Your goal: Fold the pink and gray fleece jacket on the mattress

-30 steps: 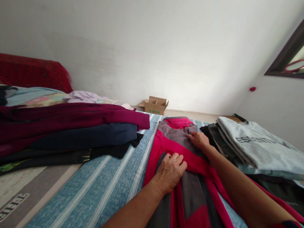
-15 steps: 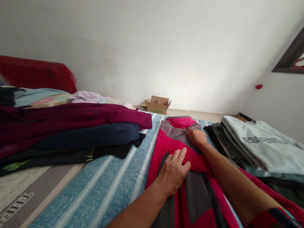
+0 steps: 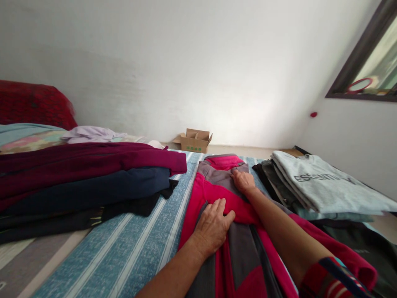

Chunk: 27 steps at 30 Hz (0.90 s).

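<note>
Your right grip (image 3: 243, 182) holds the grey top of the jacket (image 3: 214, 188) in narrow, bunched fingers, at the same spot as half a second ago. Your left grip (image 3: 213, 227) rests open on its pink and grey cloth, fingers now closer together. Your view has swung right, showing more window (image 3: 376, 49). The jacket lies on the striped sheet (image 3: 136, 231), between the dark clothes (image 3: 102, 186) and folded shirts (image 3: 328, 194).

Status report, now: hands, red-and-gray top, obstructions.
Left hand resting on the red-and-gray top; right hand touching it near the collar. Top laid out on striped bedding. Nothing seen blocking either hand; folded clothes to the right.
</note>
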Each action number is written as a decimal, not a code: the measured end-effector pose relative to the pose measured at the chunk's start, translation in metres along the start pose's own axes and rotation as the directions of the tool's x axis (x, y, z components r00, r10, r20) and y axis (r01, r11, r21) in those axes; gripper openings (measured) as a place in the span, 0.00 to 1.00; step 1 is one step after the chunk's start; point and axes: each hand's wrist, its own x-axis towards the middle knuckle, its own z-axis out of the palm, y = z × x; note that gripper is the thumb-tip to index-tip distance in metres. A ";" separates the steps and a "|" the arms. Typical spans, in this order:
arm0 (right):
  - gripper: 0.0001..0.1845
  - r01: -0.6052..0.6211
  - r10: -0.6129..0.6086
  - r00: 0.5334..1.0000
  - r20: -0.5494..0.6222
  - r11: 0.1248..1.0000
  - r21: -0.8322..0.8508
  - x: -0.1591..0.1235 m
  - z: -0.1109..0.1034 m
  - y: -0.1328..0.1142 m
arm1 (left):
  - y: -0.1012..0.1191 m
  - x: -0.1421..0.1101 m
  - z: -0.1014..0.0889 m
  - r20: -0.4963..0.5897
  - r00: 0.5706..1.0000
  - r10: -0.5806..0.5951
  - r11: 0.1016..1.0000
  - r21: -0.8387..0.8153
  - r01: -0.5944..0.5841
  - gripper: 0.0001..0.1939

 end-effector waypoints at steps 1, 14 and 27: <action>0.22 0.001 -0.001 0.999 -0.044 1.000 0.002 -0.003 -0.002 -0.002 | 0.000 0.000 -0.001 0.003 1.000 -0.001 1.000 0.004 0.001 0.15; 0.14 0.105 -0.075 0.968 -0.241 0.987 0.117 -0.048 -0.005 -0.020 | -0.009 0.009 -0.005 0.137 0.989 -0.062 0.998 -0.006 0.064 0.23; 0.12 -0.357 0.571 0.738 -0.360 0.783 0.510 -0.249 -0.023 0.094 | 0.007 0.042 -0.036 0.120 0.992 -0.036 0.999 -0.023 0.039 0.13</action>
